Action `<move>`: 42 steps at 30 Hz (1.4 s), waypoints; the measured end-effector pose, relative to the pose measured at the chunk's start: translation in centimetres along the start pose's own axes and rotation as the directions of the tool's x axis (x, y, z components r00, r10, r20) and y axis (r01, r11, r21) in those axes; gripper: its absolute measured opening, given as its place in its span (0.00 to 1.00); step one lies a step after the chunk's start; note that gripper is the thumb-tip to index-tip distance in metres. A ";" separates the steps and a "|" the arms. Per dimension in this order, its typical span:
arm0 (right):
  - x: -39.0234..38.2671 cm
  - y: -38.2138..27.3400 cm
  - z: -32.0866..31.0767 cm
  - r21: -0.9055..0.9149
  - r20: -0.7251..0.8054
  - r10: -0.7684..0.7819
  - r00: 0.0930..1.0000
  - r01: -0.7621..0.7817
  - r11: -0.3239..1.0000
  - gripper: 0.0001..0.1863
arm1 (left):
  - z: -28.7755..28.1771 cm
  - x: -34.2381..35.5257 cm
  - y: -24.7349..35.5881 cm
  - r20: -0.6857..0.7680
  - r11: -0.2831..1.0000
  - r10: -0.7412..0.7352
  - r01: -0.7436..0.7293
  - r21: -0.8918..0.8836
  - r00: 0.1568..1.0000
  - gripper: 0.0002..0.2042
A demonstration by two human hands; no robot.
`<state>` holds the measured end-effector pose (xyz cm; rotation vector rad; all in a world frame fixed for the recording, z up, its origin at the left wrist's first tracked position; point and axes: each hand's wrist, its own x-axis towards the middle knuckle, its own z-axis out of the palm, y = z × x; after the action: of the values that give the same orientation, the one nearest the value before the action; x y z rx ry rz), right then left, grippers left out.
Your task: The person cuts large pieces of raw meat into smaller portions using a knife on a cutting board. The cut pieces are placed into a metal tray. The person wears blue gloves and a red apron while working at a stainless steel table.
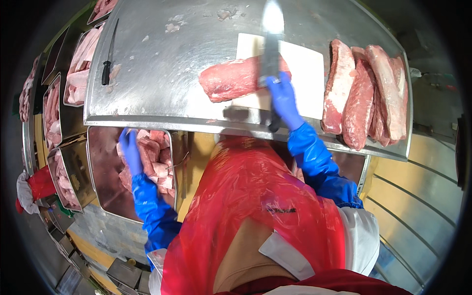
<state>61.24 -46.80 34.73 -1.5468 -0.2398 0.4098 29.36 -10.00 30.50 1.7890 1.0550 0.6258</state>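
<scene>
My right hand (285, 101), in a blue glove, is closed round a large knife (272, 54). Its broad blade points away from me, above a long slab of pink meat (231, 78). That slab lies partly on a white cutting board (305, 73) and partly on the steel table. My left hand (131, 151), gloved in blue too, reaches into a metal bin (105, 172) below the table's edge. Its fingers are stretched out over several cut meat pieces (155, 157); whether the fingertips touch any is unclear.
Several long meat slabs (359, 103) lie at the table's right end. A thin knife with a black handle (106, 73) rests at the left edge of the steel table (167, 88). Further left stand metal bins of meat (64, 179). Another person's red sleeve (42, 183) shows at far left.
</scene>
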 end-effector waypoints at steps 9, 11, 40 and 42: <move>5.3 5.8 -7.0 0.344 -0.086 0.271 0.959 -0.227 0.911 0.17 | 27.6 2.8 11.4 0.605 0.687 -0.307 0.611 -0.393 0.734 0.23; 5.3 6.0 -8.4 0.433 -0.144 0.244 0.959 -0.160 0.887 0.15 | 29.1 1.2 15.0 0.512 0.826 -0.147 0.390 -0.407 0.846 0.23; -4.2 -1.1 -4.4 -0.877 -0.042 0.308 0.950 -0.182 0.444 0.14 | 37.8 -1.6 13.4 0.570 0.973 0.215 -0.226 -0.052 0.793 0.36; -1.5 1.9 -4.3 -0.865 -0.049 0.237 0.970 -0.160 0.476 0.17 | 38.1 -1.3 14.3 0.579 0.961 0.239 -0.275 -0.027 0.780 0.34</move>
<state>61.34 -51.38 32.87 -2.6061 -0.3596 0.5811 63.74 -31.53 26.88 2.0118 0.4137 0.1698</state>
